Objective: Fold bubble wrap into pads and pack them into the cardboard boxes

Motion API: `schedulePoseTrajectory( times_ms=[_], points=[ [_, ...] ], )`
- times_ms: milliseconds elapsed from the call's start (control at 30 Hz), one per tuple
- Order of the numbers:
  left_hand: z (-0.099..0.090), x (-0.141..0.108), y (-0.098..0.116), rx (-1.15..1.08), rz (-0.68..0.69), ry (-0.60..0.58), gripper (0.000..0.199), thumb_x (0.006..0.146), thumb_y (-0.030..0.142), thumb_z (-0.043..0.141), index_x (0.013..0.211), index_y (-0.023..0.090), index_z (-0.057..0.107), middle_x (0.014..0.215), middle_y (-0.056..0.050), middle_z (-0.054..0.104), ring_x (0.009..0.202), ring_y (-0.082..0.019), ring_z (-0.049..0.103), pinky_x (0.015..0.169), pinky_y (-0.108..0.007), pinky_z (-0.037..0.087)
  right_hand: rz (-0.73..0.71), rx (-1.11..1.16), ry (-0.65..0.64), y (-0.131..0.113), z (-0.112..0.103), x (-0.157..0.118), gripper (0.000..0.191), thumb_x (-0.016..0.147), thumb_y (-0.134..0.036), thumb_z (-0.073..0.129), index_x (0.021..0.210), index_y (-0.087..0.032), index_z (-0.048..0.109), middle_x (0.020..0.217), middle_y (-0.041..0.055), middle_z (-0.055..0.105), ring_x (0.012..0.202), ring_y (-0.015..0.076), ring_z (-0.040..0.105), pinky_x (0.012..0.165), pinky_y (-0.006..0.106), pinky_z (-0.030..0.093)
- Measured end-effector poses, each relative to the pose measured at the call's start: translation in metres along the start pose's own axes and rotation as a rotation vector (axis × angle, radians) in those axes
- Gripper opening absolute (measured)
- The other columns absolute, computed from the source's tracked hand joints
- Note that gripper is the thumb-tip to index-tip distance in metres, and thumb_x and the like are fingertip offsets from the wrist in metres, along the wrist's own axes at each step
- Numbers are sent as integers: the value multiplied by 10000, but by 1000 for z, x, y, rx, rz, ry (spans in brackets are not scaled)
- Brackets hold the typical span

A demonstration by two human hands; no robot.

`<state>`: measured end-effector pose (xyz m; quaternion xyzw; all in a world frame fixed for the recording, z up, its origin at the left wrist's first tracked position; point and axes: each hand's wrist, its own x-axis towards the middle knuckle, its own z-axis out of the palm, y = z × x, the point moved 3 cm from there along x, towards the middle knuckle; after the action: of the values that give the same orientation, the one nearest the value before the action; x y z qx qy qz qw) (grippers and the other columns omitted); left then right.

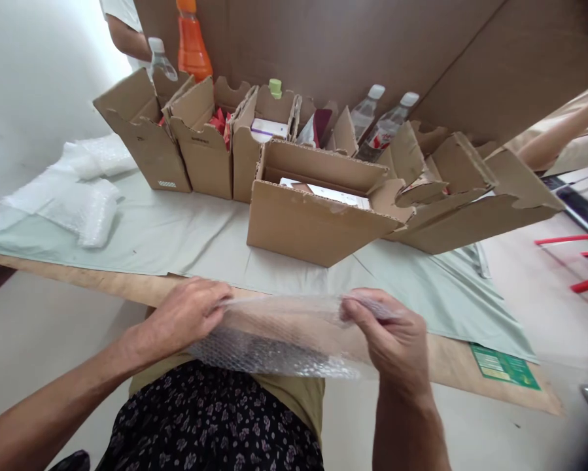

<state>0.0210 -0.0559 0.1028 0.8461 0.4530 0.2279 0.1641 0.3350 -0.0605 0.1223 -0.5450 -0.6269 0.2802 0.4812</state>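
Note:
A clear sheet of bubble wrap (284, 333) is stretched between my hands in front of the table's near edge. My left hand (195, 309) pinches its left end, with thumb and fingers pressed together. At the other end my right hand (389, 324) grips the upper corner, and a crumpled bit of the film sticks out past the fingers. The lower part of the sheet hangs over my lap. Just beyond it stands an open cardboard box (298, 226) with white printed packs (340, 196) inside; neither hand touches it.
More open cardboard boxes (208, 160) line the table, holding small packs. Behind them stand an orange bottle (193, 49) and clear bottles (392, 124). Bubble wrap pieces (95, 203) lie at left. A green card (504, 366) is at right. Other people's arms show behind the cardboard panel (323, 59).

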Motion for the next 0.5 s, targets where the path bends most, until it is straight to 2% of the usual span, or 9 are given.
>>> schedulePoseTrajectory(
  times_ms=[133,200,267,333,400,467,500],
  points=[
    [-27,-19,-30,-120,-227,-80,232,897,312,515,835,256,731,793,-6,789,695,-208,731,625,-269,536,8,-56,209,10,-32,-8,217,863,-341,788,687,-224,741,672,3,694,614,150,635,579,275,519],
    [-43,-17,-36,-203,-358,-121,278,902,434,539,832,257,742,777,2,775,693,-199,713,615,-255,531,7,-82,285,17,-43,-8,240,843,-342,796,654,-214,723,676,6,690,628,152,631,578,276,510],
    [-52,-5,-38,-229,-450,-102,306,869,502,579,827,250,748,810,-8,773,756,-212,710,669,-268,545,14,-98,330,27,-46,-4,227,833,-348,794,670,-205,725,669,4,679,630,148,619,579,272,497],
    [-50,12,-43,-228,-486,-44,306,838,503,602,857,236,750,891,-27,780,847,-232,713,758,-302,563,46,-112,328,42,-43,4,223,837,-377,774,714,-195,732,649,-1,657,612,142,596,578,273,488],
    [-37,29,-51,-215,-508,-20,316,838,467,592,946,216,751,959,-50,780,887,-241,708,825,-344,575,101,-161,286,61,-37,13,263,839,-434,738,754,-186,731,645,2,649,604,146,586,598,291,500],
    [-20,39,-59,-134,-514,19,385,855,415,577,1121,181,728,1037,-87,773,906,-252,705,868,-397,585,156,-228,247,81,-35,18,310,823,-481,715,852,-173,743,745,39,704,695,188,643,689,350,547],
    [-13,40,-61,-58,-496,75,438,870,392,575,1220,158,694,1106,-116,762,956,-271,704,909,-434,582,167,-281,249,89,-35,17,359,818,-498,710,949,-166,749,858,73,742,796,226,682,761,399,568]
  ],
)
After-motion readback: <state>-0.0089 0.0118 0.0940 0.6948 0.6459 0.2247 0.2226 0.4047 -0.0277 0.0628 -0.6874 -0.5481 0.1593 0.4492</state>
